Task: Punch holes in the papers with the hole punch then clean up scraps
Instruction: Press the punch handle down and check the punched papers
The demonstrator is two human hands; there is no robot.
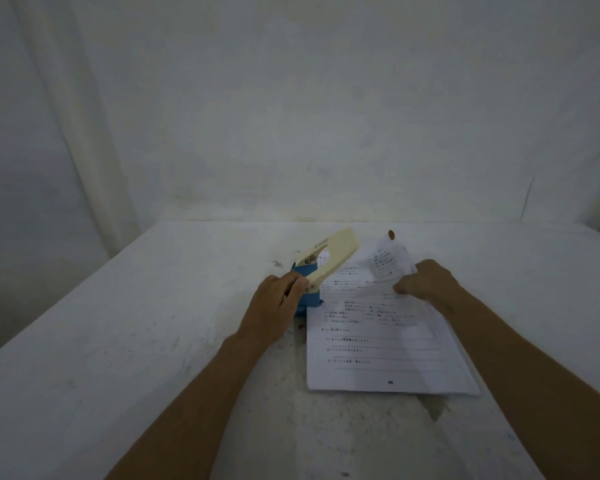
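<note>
A hole punch (329, 261) with a blue body and a raised cream lever stands at the left edge of a stack of printed papers (381, 355) on the white table (118, 341). My left hand (274, 306) grips the punch at its base. My right hand (426, 282) pinches the upper part of the top sheet, which is curled up and lifted off the stack. The lever's tip reaches over the papers' top left corner.
A small brown round thing (391, 234) shows just behind the lifted sheet. A few dark specks (300, 327) lie on the table beside the punch. A white cloth hangs behind the table's far edge.
</note>
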